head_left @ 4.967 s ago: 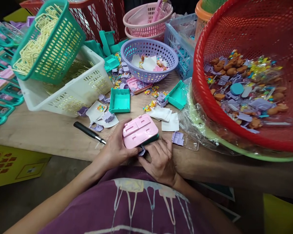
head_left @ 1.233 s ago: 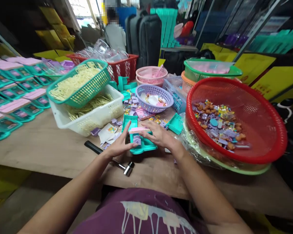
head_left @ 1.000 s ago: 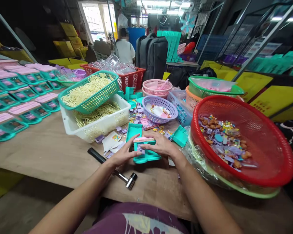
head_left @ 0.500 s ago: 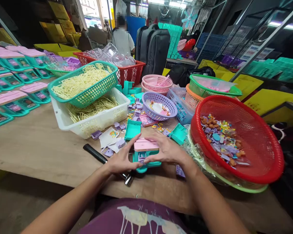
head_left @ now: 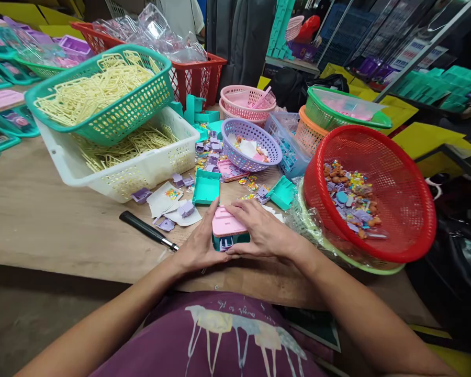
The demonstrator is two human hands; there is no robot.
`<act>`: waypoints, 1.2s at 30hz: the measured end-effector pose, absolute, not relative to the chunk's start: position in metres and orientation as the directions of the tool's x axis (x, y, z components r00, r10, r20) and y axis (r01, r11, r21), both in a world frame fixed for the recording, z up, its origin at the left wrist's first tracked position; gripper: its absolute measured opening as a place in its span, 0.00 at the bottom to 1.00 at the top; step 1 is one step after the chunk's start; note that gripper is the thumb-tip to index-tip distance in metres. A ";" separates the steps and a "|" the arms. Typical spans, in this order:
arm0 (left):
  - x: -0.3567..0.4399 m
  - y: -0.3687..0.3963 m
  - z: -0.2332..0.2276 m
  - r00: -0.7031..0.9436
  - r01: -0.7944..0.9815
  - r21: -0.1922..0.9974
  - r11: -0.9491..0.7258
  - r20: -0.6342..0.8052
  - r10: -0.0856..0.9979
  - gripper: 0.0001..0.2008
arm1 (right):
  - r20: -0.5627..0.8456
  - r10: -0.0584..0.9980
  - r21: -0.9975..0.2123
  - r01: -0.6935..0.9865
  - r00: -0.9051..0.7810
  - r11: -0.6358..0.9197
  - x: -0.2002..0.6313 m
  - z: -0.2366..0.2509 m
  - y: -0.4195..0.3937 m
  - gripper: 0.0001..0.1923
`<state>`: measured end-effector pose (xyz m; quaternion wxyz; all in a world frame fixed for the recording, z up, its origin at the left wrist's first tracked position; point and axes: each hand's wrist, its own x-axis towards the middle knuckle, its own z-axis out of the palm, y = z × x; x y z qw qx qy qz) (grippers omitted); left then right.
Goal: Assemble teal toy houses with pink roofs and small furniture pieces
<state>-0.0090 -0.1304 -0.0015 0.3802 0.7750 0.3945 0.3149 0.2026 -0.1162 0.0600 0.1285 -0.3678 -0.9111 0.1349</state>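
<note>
From the head camera I look down at a wooden table (head_left: 43, 220) crowded with baskets and small plastic toy parts. Both hands meet at the near edge, on a small toy case: a pink lid (head_left: 226, 224) lying over a teal base (head_left: 235, 240), with a lilac clasp piece (head_left: 225, 243) showing at its near side. My left hand (head_left: 199, 246) cups the case's left side, fingers curled against it; my right hand (head_left: 267, 234) lies flat across the lid's right side, fingers extended and pressing down rather than wrapped around. I judge the case to be nearly closed — the lid sits on the base, yet the clasp seems not fully seated, so the final press or snap looks left to do. I cannot tell what, if anything, is inside. Just left of my left hand lies a small hammer with a black handle (head_left: 143, 228), untouched. Beyond the case, a loose teal tray (head_left: 206, 187), lilac pieces and paper cards are scattered, apparently stock for more cases. Far left, a green basket of pale yellow strips (head_left: 102, 94) rests tilted in a white basket (head_left: 141, 167). To the right, a large red basket (head_left: 400, 209) holds mixed small parts — brown, lilac and bright ones. A lilac bowl-shaped basket (head_left: 251, 152) stands in the middle distance. At the far left edge, rows of finished teal-and-pink cases (head_left: 6, 112) suggest much of the batch is done.
</note>
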 end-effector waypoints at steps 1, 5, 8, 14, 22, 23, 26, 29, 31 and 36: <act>-0.008 -0.132 -0.002 0.478 0.377 0.839 -0.392 0.186 0.859 0.58 | 0.138 0.702 -0.345 0.631 -0.699 0.695 0.203 0.060 -0.117 0.47; -0.004 -0.140 -0.003 0.439 0.405 0.815 -0.415 0.224 0.870 0.50 | 0.151 0.714 -0.354 0.637 -0.684 0.685 0.204 0.057 -0.121 0.45; -0.001 -0.142 -0.004 0.425 0.412 0.814 -0.409 0.226 0.877 0.49 | 0.162 0.724 -0.371 0.639 -0.670 0.674 0.206 0.056 -0.123 0.44; 0.000 -0.137 -0.004 0.419 0.394 0.845 -0.361 0.184 0.889 0.54 | 0.136 0.644 -0.348 0.572 -0.753 0.743 0.212 0.061 -0.111 0.46; 0.004 -0.128 0.006 0.362 0.399 0.872 -0.282 0.132 0.923 0.57 | 0.115 0.601 -0.431 0.505 -0.791 0.748 0.214 0.062 -0.089 0.44; 0.005 -0.128 0.007 0.350 0.402 0.876 -0.265 0.120 0.929 0.55 | 0.106 0.605 -0.444 0.507 -0.789 0.739 0.214 0.062 -0.088 0.43; 0.008 -0.127 0.012 0.327 0.411 0.880 -0.237 0.100 0.940 0.52 | 0.088 0.618 -0.475 0.512 -0.781 0.716 0.213 0.063 -0.082 0.40; 0.010 -0.125 0.017 0.314 0.402 0.892 -0.205 0.076 0.946 0.51 | 0.085 0.625 -0.516 0.502 -0.776 0.694 0.213 0.063 -0.074 0.38; 0.009 -0.124 0.019 0.314 0.382 0.908 -0.170 0.045 0.948 0.51 | 0.089 0.632 -0.547 0.493 -0.770 0.677 0.213 0.063 -0.072 0.38; 0.000 -0.127 0.015 0.253 0.310 0.950 -0.028 -0.054 0.966 0.57 | 0.343 0.793 -0.519 0.603 -0.503 0.606 0.211 0.061 -0.103 0.33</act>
